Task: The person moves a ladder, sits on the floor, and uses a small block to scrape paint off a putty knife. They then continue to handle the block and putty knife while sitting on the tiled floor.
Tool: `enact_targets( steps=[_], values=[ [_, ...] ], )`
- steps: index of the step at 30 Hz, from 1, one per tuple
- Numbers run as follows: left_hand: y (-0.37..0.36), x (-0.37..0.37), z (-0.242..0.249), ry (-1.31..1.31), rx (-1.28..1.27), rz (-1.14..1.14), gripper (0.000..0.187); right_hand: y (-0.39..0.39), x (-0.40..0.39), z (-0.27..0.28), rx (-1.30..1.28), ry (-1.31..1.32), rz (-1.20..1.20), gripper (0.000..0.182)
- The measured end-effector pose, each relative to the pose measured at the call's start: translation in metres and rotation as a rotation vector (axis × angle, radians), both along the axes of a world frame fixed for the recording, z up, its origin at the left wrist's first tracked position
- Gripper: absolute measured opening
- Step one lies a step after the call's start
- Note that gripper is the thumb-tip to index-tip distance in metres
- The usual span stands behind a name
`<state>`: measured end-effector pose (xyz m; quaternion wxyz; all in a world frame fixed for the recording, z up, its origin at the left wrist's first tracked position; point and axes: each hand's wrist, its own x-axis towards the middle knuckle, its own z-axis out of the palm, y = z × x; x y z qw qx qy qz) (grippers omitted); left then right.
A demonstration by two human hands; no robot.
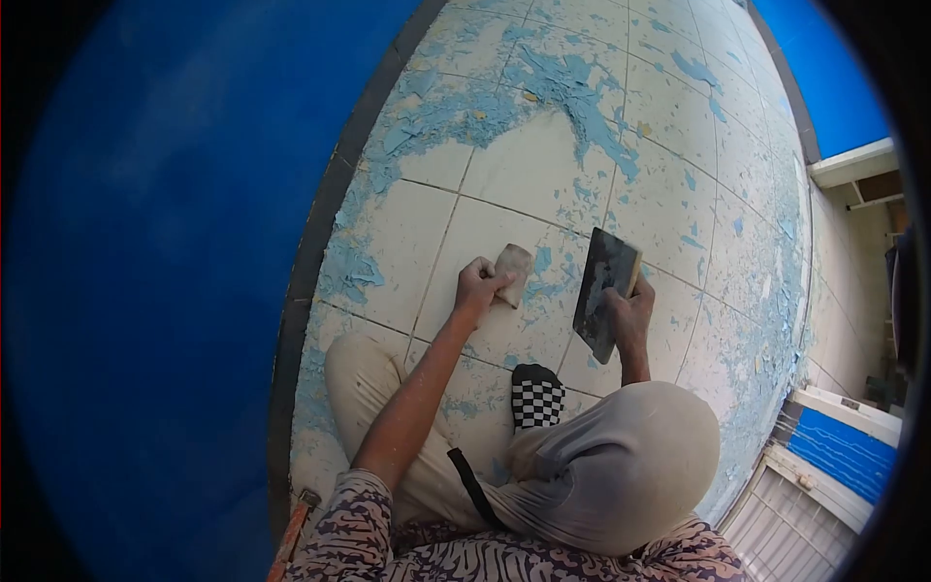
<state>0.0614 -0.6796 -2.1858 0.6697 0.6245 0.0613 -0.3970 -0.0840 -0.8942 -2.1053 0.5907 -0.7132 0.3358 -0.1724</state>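
My left hand point(482, 287) is closed on a small greyish putty knife or sanding piece point(513, 274), held above the white tiled floor point(388, 238). To the right, my right hand point(630, 312) grips a dark rectangular trowel-like plate point(603, 291) with a pale edge or handle behind it; the thumb lies on its dark face. The two held things are apart. Light-blue paint flakes point(553, 78) lie in a heap beyond my hands, and more are scattered over the tiles.
A blue wall point(145, 242) with a dark skirting strip point(320, 204) runs along the left. My bent knees and a checkered sock point(538, 403) are below my hands. An orange-handled tool point(291, 538) is at the lower left. A white grille point(776, 514) stands at the lower right.
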Motion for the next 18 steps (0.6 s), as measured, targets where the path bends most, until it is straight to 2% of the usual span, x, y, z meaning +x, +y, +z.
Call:
enact_targets(
  steps=[1, 3, 4, 5, 6, 8, 9, 12, 15, 16, 18],
  values=[
    [0.000, -0.005, -0.006, 0.007, 0.001, -0.007, 0.025, 0.004, -0.003, -0.004, -0.030, -0.024, 0.018, 0.029],
    [-0.001, -0.016, -0.007, -0.747, 0.460, -0.182, 0.025, 0.019, -0.001, 0.002, -0.051, 0.027, 0.048, 0.031],
    [0.000, -0.020, -0.008, -0.741, 0.462, -0.190, 0.025, 0.025, 0.000, 0.004, -0.072, 0.068, 0.087, 0.033],
    [0.000, -0.022, -0.004, -0.885, 0.543, -0.168, 0.026, 0.028, 0.001, 0.005, -0.121, 0.167, 0.149, 0.041],
    [0.002, -0.022, 0.001, -1.031, 0.624, -0.138, 0.028, 0.033, 0.004, 0.007, -0.120, 0.169, 0.153, 0.041],
    [0.009, -0.018, -0.003, -1.095, 0.733, -0.103, 0.031, 0.047, 0.015, 0.018, -0.416, 0.042, 0.247, 0.056],
    [0.011, -0.017, -0.003, -1.158, 0.838, -0.076, 0.034, 0.054, 0.020, 0.032, -0.429, 0.062, 0.296, 0.071],
    [0.021, -0.009, -0.003, -1.297, 0.974, -0.134, 0.035, 0.069, 0.028, 0.041, -0.423, 0.115, 0.340, 0.080],
    [0.023, -0.006, -0.004, -1.225, 1.028, -0.148, 0.037, 0.073, 0.025, 0.030, -0.459, 0.115, 0.364, 0.078],
    [0.025, -0.003, -0.006, -1.225, 1.031, -0.142, 0.037, 0.074, 0.022, 0.028, -0.470, 0.134, 0.369, 0.077],
    [0.031, 0.005, -0.004, -1.039, 0.715, -0.075, 0.042, 0.074, 0.015, 0.025, -0.470, 0.167, 0.384, 0.074]
  ],
)
